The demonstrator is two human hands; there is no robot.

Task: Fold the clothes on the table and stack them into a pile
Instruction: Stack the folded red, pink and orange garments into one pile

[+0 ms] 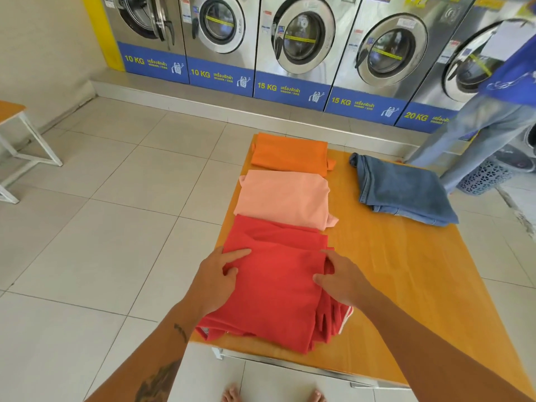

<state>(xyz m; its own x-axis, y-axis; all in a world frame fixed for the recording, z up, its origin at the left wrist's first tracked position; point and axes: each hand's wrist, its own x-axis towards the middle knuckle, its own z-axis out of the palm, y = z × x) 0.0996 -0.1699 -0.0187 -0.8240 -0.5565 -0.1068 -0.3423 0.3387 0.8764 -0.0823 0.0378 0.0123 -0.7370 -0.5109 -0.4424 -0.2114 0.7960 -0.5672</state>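
Observation:
A folded red garment (pixel 275 285) lies at the near left of the wooden table (pixel 406 285). My left hand (pixel 217 277) grips its left edge, thumb on top. My right hand (pixel 339 280) holds its right edge, fingers tucked into the layered folds. Beyond it, in a row along the left side, lie a folded pink garment (pixel 285 198) and a folded orange garment (pixel 290 152). Folded blue jeans (pixel 403 190) rest at the far right of the table.
A row of washing machines (pixel 290 47) lines the far wall. A person in jeans and a blue top (pixel 493 126) stands at the far right beside a blue laundry basket (pixel 484 177). A white-framed bench (pixel 17 134) stands at left on the tiled floor.

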